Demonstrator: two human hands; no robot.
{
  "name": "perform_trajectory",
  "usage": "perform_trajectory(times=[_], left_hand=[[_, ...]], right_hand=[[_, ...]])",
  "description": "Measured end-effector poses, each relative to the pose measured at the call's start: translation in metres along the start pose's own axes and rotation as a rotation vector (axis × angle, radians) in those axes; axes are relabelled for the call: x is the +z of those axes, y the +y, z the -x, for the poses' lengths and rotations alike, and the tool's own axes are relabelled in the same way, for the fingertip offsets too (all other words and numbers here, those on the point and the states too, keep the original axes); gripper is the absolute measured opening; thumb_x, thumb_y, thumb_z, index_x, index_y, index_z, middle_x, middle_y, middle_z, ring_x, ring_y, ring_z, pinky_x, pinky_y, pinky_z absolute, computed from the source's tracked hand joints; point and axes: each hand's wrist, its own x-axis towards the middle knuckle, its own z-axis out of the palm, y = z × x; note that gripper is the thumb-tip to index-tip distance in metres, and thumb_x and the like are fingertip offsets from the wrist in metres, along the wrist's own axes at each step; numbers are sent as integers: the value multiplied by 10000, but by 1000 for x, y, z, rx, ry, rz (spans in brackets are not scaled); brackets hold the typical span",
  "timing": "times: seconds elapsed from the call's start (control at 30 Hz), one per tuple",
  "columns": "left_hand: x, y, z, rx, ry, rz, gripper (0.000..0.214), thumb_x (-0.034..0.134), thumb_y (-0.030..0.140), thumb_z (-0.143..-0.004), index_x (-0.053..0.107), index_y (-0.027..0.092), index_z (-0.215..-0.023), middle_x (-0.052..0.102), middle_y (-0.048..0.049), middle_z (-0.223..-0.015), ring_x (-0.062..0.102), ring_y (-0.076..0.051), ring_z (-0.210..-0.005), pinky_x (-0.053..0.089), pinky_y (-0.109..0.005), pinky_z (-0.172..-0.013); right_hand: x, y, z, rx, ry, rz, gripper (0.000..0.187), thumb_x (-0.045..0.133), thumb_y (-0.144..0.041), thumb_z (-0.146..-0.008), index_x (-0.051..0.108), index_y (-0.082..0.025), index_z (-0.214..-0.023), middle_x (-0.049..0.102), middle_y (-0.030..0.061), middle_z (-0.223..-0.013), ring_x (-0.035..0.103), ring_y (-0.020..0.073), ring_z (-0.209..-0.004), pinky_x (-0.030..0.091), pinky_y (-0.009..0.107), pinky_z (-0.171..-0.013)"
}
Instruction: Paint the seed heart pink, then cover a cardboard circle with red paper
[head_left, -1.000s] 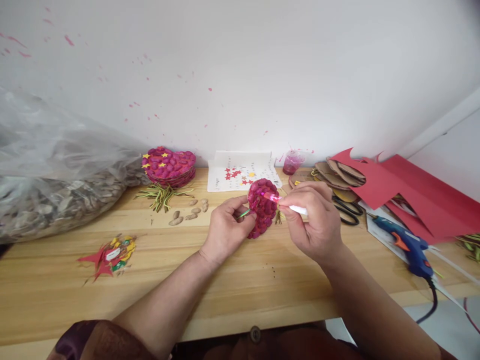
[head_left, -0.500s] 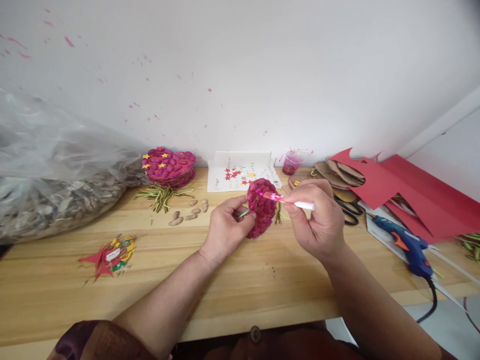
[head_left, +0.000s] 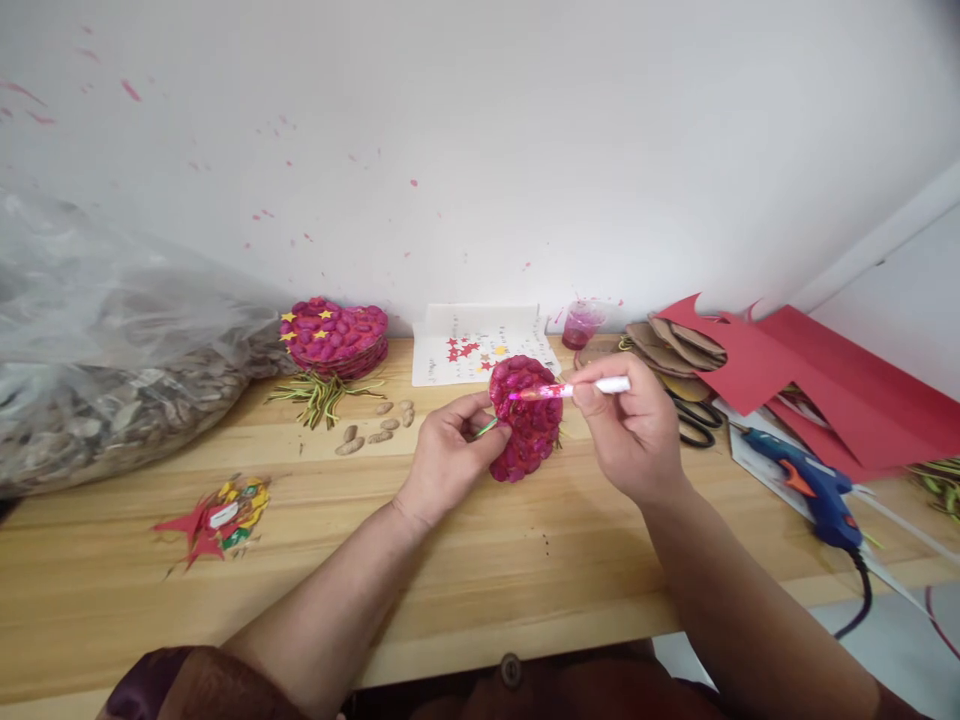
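Observation:
My left hand (head_left: 459,445) is closed on the left edge of a bumpy magenta craft piece (head_left: 525,445), covered with painted peanut shells and tilted up above the table. A short green strip shows by its thumb. In my right hand (head_left: 634,430) is a white-handled paintbrush (head_left: 611,385), pinched between fingers and thumb. Its pink-smeared tip lies over the piece's upper face, seemingly touching it. Behind the piece, a white sheet (head_left: 439,345) carries small red and yellow paper stars. A plastic cup with magenta paint (head_left: 580,330) stands by the wall.
At left, a clear bag of shells (head_left: 142,390) sits near stacked magenta pieces (head_left: 337,340) with yellow stars. Several loose peanuts (head_left: 384,430) and paper scraps (head_left: 217,520) lie on the wooden table (head_left: 337,600). Right are black-handled scissors (head_left: 697,420), a blue glue gun (head_left: 821,500) and red paper (head_left: 855,400).
The paintbrush has moved left and slightly down across the craft piece, turning flatter. The piece now faces the camera more fully. My left hand keeps its hold.

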Motion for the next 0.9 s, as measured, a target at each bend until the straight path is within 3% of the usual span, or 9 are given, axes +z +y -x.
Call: perform_trajectory(times=[0.17, 0.67, 0.9], left_hand=[[-1, -1, 0, -18, -22, 45, 380, 785, 284, -731, 765, 133, -1079, 633, 0, -705, 540, -104, -594, 464, -227, -589], [0, 5, 0, -76, -6, 123, 377, 835, 265, -643, 782, 153, -999, 594, 27, -663, 506, -86, -569, 422, -211, -562], [0, 5, 0, -92, -31, 156, 353, 833, 257, -663, 780, 157, -997, 634, 19, -678, 520, -81, -576, 433, -207, -577]], right_hand=[[-1, 4, 0, 126, 55, -62, 84, 612, -297, -969, 619, -214, -972, 644, 16, -859, 588, 165, -783, 447, 334, -718], [-3, 2, -2, 27, 32, -23, 47, 610, -250, -961, 630, -214, -983, 644, 14, -870, 593, 165, -794, 462, 345, -764], [-1, 2, -1, 17, 22, -74, 38, 597, -234, -969, 629, -218, -983, 639, 8, -864, 582, 152, -767, 462, 330, -743]])
